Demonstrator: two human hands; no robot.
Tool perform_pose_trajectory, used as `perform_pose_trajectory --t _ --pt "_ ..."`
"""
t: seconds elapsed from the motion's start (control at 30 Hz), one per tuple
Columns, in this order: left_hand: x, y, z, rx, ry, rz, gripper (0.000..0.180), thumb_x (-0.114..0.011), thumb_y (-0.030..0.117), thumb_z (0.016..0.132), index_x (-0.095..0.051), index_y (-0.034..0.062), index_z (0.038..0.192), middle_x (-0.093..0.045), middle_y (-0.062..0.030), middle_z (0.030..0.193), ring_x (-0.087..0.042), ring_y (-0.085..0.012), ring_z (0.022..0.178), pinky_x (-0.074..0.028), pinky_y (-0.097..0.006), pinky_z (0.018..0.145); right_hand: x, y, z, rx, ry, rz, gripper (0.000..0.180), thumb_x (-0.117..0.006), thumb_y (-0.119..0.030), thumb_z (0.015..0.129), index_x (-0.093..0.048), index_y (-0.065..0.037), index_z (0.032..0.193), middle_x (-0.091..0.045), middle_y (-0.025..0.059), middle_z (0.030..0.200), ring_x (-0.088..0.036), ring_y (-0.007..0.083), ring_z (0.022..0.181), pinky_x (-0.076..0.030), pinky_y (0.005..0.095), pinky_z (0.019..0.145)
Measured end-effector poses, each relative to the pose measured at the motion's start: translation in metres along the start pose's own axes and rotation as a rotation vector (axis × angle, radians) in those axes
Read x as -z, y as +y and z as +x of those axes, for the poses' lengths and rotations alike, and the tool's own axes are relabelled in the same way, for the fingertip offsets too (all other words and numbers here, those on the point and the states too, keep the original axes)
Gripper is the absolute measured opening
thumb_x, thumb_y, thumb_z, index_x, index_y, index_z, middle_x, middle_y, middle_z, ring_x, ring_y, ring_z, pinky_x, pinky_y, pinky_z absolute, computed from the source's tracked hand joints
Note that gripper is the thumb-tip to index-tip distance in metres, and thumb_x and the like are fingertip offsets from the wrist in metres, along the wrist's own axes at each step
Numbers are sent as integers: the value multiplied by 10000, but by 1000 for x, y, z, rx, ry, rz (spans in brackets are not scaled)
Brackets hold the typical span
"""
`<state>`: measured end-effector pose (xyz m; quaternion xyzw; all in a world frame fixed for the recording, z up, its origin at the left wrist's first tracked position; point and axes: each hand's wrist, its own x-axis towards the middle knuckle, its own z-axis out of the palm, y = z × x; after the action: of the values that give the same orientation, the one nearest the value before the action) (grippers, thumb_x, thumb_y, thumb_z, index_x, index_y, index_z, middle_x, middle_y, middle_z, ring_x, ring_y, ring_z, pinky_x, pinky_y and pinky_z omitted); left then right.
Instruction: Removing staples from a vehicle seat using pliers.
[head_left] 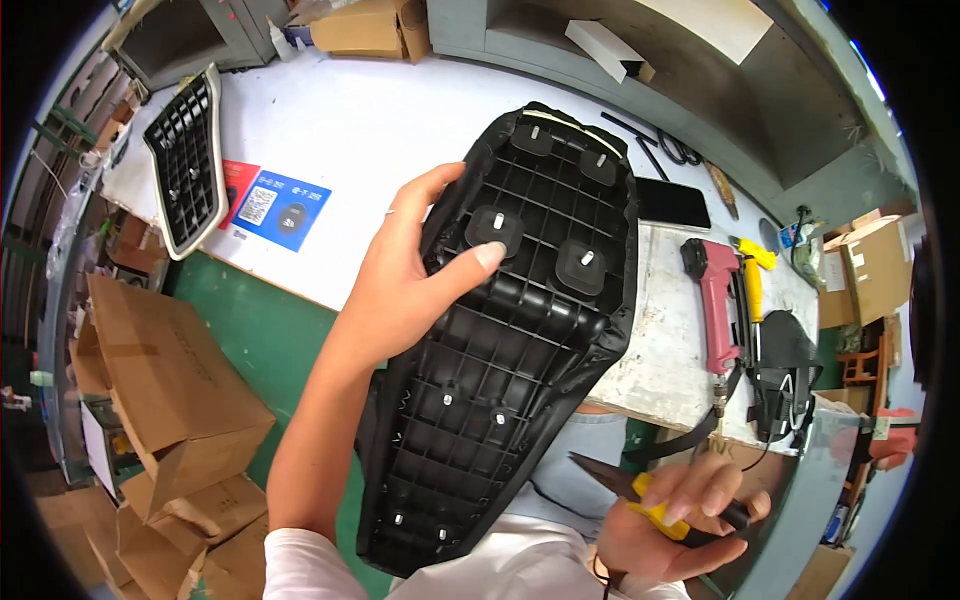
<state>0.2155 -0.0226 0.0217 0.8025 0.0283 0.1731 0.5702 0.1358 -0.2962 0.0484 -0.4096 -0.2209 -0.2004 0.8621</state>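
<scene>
A black motorcycle seat (pixel 535 310) is turned with its ribbed plastic underside up, slanting from the white table toward my lap. Several metal studs stick out of its base, some on round-cornered rubber pads. Black cover material is wrapped round its edges, and a pale strip shows along the far end. My left hand (pixel 415 260) grips the seat's left side, thumb on the underside and fingers round the edge. At the lower right, clear of the seat, my right hand (pixel 680 520) is closed round scissors (pixel 652 500) with yellow-and-black handles, their dark blades pointing left.
On the right lie a red staple gun (pixel 712 300), a yellow-handled screwdriver (pixel 753 290), a black phone (pixel 672 203) and a black pouch (pixel 783 375). A second seat base (pixel 185 165) and blue card (pixel 285 210) are at left. Cardboard boxes (pixel 180 370) stand below.
</scene>
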Motion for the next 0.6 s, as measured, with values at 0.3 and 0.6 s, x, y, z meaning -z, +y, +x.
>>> perform_pose_trajectory --t 0.3,0.6 --pt "-2 -16 0 -1 13 -39 645 -721 227 936 -471 -41 1467 -559 -225 1452 -525 -331 1379 -399 -409 1147 -15 28 -4 -245 -309 -175 464 -502 -463 1073 -398 -57 1272 -588 214 1070 -571 233 746 -523 380 628" --pt "-6 -12 0 -42 51 -31 565 -711 161 952 -508 -33 1441 -608 -157 1386 -559 -217 1304 -417 -341 1119 -18 39 -22 -137 -231 -329 479 -577 -399 1042 -411 -38 1311 -562 207 1067 -592 241 807 -505 354 586"
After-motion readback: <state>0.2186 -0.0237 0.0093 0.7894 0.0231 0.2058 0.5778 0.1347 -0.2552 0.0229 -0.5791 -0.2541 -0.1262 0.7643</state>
